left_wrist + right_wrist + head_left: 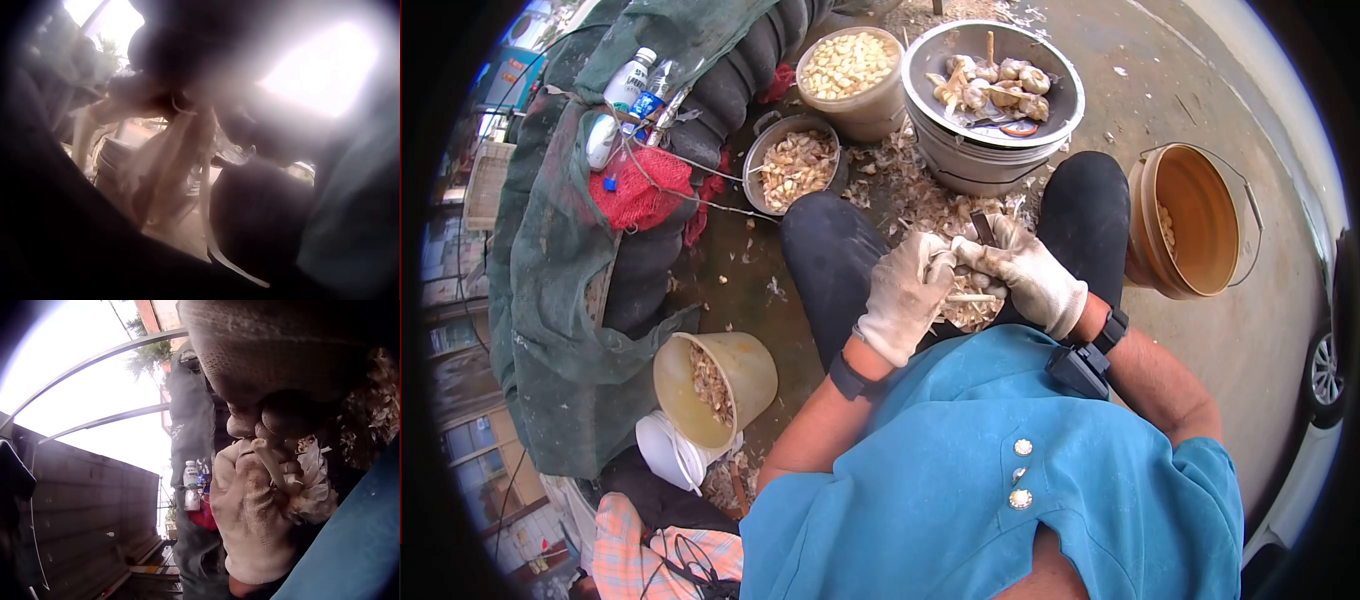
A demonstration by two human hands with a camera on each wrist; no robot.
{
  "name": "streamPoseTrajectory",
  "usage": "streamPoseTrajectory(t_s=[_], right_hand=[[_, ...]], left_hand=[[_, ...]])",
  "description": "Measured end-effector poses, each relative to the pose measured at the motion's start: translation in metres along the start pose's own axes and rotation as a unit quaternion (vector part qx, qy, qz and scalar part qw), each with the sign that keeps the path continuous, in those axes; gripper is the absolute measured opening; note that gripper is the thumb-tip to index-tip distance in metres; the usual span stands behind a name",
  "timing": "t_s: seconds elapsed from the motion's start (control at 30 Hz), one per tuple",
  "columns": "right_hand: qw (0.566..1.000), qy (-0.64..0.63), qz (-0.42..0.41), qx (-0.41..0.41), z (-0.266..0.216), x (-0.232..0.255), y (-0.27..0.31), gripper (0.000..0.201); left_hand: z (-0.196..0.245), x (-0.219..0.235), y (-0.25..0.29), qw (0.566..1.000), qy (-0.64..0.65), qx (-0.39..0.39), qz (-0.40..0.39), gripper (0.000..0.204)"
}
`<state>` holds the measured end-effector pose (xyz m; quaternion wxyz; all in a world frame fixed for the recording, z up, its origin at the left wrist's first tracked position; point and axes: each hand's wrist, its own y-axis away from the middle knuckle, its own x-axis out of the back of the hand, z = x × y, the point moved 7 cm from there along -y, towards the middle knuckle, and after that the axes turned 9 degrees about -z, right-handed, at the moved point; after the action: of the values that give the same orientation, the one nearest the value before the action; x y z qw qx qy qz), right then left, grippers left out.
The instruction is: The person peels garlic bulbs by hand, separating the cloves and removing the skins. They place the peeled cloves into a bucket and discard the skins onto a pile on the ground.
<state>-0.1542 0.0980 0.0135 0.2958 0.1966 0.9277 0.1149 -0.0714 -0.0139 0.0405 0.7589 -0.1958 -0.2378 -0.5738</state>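
Both hands wear off-white knitted gloves and meet over the person's lap. My left hand [906,297] grips a garlic bulb [310,490] with a pale cut stem [269,460] and loose papery skin, seen in the right wrist view. Fingers of my right hand [1034,278] bend in against the left fingertips. From the right hand juts a short, flat, dark knife blade [981,228]; its handle is hidden in the glove. Below the hands lie garlic skins [970,315] and a pale stem. The left wrist view is dark and blurred.
Ahead stand a grey basin of garlic bulbs [992,75] on stacked buckets, a bucket of peeled cloves [850,65] and a pot of cloves [797,165]. An orange bucket [1200,225] is at right, a tilted cream bucket [740,385] at left. Bottles [628,82] lie on green netting.
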Motion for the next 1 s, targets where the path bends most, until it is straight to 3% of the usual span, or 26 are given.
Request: streamPoseTrajectory(t_s=[0.07,0.1,0.13,0.17,0.23,0.27,0.37,0.4,0.47,0.6,0.67,0.7,0.77,0.8,0.87,0.9,0.97,1.0], right_hand=[[0.999,-0.025,-0.022,0.0,0.003,-0.002,0.0,0.022],[0.998,-0.05,-0.043,0.002,0.004,-0.003,0.0,0.021],[0.998,-0.05,-0.044,0.001,0.003,-0.003,0.001,0.021],[0.996,-0.062,-0.064,0.002,0.002,-0.006,0.001,0.02],[0.994,-0.073,-0.085,0.003,0.001,-0.01,0.002,0.02],[0.992,-0.092,-0.081,-0.001,0.002,-0.01,0.001,0.019],[0.988,-0.133,-0.076,-0.011,-0.001,-0.013,0.004,0.017],[0.985,-0.157,-0.073,-0.018,-0.001,-0.015,0.005,0.017],[0.982,-0.173,-0.071,-0.02,0.005,-0.012,0.003,0.017],[0.976,-0.202,-0.087,0.006,0.007,-0.01,0.003,0.017],[0.983,-0.169,-0.072,0.003,0.007,-0.009,0.004,0.016],[0.989,-0.135,-0.057,0.0,0.007,-0.007,0.004,0.016],[0.991,-0.119,-0.054,-0.019,0.008,-0.008,0.001,0.015],[0.993,-0.104,-0.051,-0.039,0.01,-0.008,0.001,0.015],[0.989,-0.134,-0.053,-0.035,0.012,-0.008,0.0,0.016],[0.984,-0.164,-0.055,-0.032,0.012,-0.009,0.0,0.017],[0.98,-0.185,-0.058,-0.039,0.012,-0.01,0.001,0.019],[0.976,-0.207,-0.059,-0.045,0.013,-0.01,0.001,0.022]], left_hand=[[-0.008,0.0,0.0,0.999,0.031,0.032,-0.013,0.013],[-0.022,-0.008,0.001,0.969,0.223,0.091,-0.049,0.014],[-0.032,-0.018,0.003,0.899,0.406,0.145,-0.084,0.014],[-0.035,-0.017,0.004,0.899,0.405,0.146,-0.084,0.014],[-0.031,-0.021,0.004,0.797,0.585,0.106,-0.106,0.017],[-0.026,-0.021,0.004,0.765,0.62,0.132,-0.111,0.022],[-0.023,-0.018,0.006,0.744,0.641,0.121,-0.144,0.022],[-0.024,-0.017,0.006,0.744,0.641,0.121,-0.144,0.022],[-0.024,-0.014,0.006,0.79,0.586,0.102,-0.15,0.023],[-0.01,-0.014,0.001,0.785,0.603,0.075,-0.12,0.024],[-0.015,-0.017,0.0,0.841,0.512,0.117,-0.131,0.025],[-0.016,-0.02,0.001,0.841,0.512,0.117,-0.131,0.025],[-0.017,-0.017,-0.002,0.899,0.415,0.074,-0.121,0.026],[-0.015,-0.016,-0.002,0.899,0.415,0.074,-0.121,0.026],[-0.006,-0.015,0.001,0.769,0.619,0.074,-0.142,0.026],[-0.004,-0.013,0.0,0.769,0.619,0.074,-0.142,0.026],[0.006,-0.013,-0.001,0.68,0.706,0.054,-0.19,0.038],[0.001,-0.013,-0.002,0.681,0.706,0.053,-0.189,0.038]])
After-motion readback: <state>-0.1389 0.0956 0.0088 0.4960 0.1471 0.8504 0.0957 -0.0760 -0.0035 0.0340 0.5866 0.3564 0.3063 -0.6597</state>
